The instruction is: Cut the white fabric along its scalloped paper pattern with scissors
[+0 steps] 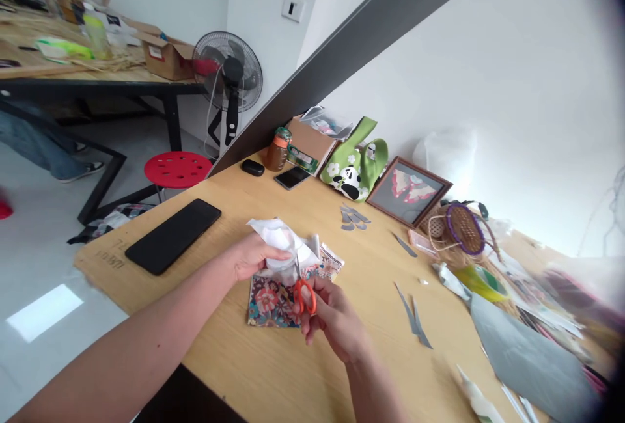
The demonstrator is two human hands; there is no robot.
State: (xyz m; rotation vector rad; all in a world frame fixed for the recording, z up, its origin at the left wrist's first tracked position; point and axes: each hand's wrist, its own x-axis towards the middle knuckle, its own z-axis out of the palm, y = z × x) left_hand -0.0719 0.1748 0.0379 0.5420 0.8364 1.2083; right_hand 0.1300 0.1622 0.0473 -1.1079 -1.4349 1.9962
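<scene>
My left hand [254,254] is closed on a piece of white sheet [274,228], whether cloth or paper I cannot tell. A round, translucent disc-like thing [286,244] shows against the sheet under my thumb. My right hand [332,309] grips orange-handled scissors [305,296], fingers at the loops. Their blades point up to the sheet's right edge; whether they are parted is too small to tell. Beneath both hands lies a floral-patterned fabric [268,302] on the wooden table [234,361].
A black tablet-like slab [173,235] lies left. Behind are a phone [291,177], a brown bottle [277,153], a green panda bag [351,169] and a framed butterfly [409,190]. Grey cut pieces [354,217] and strips [413,315] lie right, near a glue bottle [478,397]. A red stool [176,170] stands left.
</scene>
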